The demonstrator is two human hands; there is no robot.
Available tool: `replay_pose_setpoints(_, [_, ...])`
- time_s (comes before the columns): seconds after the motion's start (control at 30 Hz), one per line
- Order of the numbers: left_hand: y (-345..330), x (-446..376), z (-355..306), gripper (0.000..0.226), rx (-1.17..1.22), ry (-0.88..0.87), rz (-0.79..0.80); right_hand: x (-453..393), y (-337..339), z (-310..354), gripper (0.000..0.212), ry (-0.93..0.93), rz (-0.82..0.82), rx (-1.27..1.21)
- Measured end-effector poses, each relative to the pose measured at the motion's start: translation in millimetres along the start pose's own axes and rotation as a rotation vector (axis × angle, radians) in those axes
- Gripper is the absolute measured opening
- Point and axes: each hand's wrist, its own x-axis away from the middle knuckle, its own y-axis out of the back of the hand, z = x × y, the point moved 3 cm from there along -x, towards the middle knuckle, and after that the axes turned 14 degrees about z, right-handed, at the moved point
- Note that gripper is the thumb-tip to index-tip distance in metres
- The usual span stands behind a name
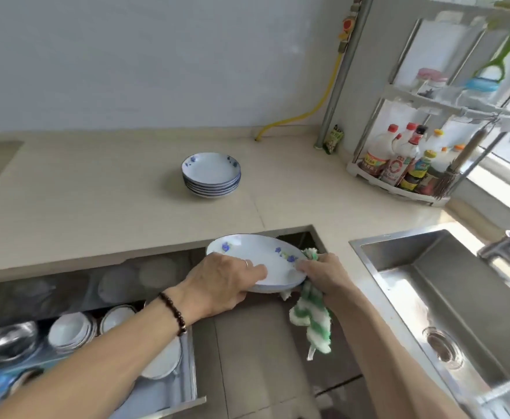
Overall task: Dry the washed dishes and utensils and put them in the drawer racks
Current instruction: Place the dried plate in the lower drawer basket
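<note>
Over the open drawer [187, 352], just off the counter [111, 207] edge, I have the plate [278, 261] held in the air between both hands. My left hand [220, 282] grips its near-left rim, thumb on the upper face and fingers curled beneath. My right hand [323, 273] pinches the right rim together with the cloth [311, 322], a green-and-white rag that bunches at the rim and hangs down below.

What the next move turns on, as I judge it: the rack lies down and to the left of the plate, under my left forearm, so the left hand is the nearer one to carry it in. The plate sits tilted, far edge higher, its wider span running left to right.

It is white and glossy, shallow, with blue flower sprigs near the rim. I cannot tell from this blurred view whether any water remains on it. A stack [211, 173] of similar dishes waits on the counter beyond, well apart, and bowls [72, 328] already stand in the drawer. The sink [429, 282] is to my right.
</note>
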Motion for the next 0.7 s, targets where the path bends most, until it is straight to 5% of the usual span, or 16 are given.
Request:
replay_pose_setpoints(0.07, [-7, 47, 17, 0.054, 0.163, 0.132, 0.048, -1, -42, -10, 0.014, 0.003, -0.033, 0.024])
replay_pose_setpoints(0.17, [-18, 111, 46, 0.084, 0.552, 0.448, 0.237, -4, -101, -25, 0.024, 0.0, -0.056, 0.037])
replay_pose_setpoints(0.4, [-69, 226, 93, 0.033, 1.0, 1.151, 0.143, -9, -204, -59, 0.029, -0.023, 0.067, -0.036])
replay_pose_setpoints(0.47, [-82, 247, 95, 0.015, 1.205, 1.226, 0.058, -17, -228, -71, 0.018, -0.033, 0.108, -0.04])
replay_pose_setpoints(0.7, [-160, 335, 115, 0.021, 1.295, 1.429, -0.067, -60, -320, -102, 0.013, -0.019, 0.271, 0.273])
